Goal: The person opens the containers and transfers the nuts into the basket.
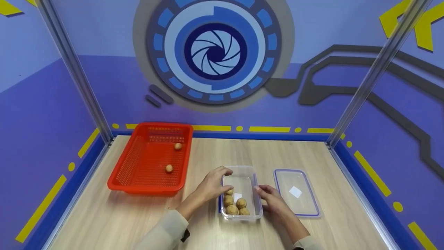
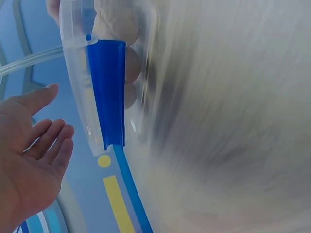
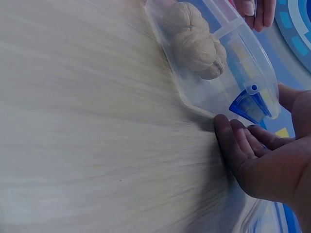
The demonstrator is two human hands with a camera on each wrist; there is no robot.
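Observation:
A clear plastic food container (image 1: 256,205) with blue side flaps stands on the table, several walnuts (image 1: 232,209) gathered at its near end. Over its left rim hovers my left hand (image 1: 211,184), fingers spread and apart from the wall, nothing in them; the left wrist view shows this hand (image 2: 36,155) beside the blue flap (image 2: 111,92). At the right side, my right hand (image 1: 274,201) holds the container, thumb at the rim and fingers low by the flap (image 3: 250,106). In the right wrist view, walnuts (image 3: 194,48) show through the clear wall.
A red plastic basket (image 1: 116,180) stands at the left, with two walnuts (image 1: 169,168) inside. Right of the container lies its clear lid (image 1: 305,203) with a blue seal and a white label. Purple panels (image 1: 104,90) enclose the wooden table (image 1: 333,180).

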